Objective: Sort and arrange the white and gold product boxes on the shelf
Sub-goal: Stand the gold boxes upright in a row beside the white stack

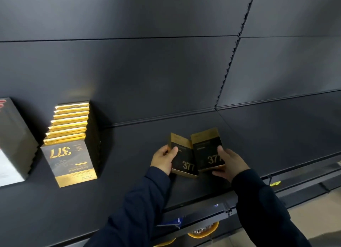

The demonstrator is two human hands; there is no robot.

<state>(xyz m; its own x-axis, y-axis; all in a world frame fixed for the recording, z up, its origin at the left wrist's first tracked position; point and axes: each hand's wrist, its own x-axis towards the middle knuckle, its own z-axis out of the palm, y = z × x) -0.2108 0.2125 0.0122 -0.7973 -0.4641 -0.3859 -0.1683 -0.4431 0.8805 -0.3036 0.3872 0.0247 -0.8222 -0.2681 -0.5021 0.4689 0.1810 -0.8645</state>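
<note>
Two dark boxes with gold edges and the number 377 sit side by side over the dark shelf. My left hand grips the left box by its left edge, thumb on the front. My right hand holds the right box, fingers on its front and thumb under its lower edge. Whether the boxes rest on the shelf or are lifted off it is unclear. A row of several matching 377 boxes stands at the left of the shelf, gold tops showing, the front one upside down.
A larger dark and white box stands at the far left edge. The shelf's back panel rises behind. Below the shelf front rail a lower level shows orange-rimmed items and a blue tag.
</note>
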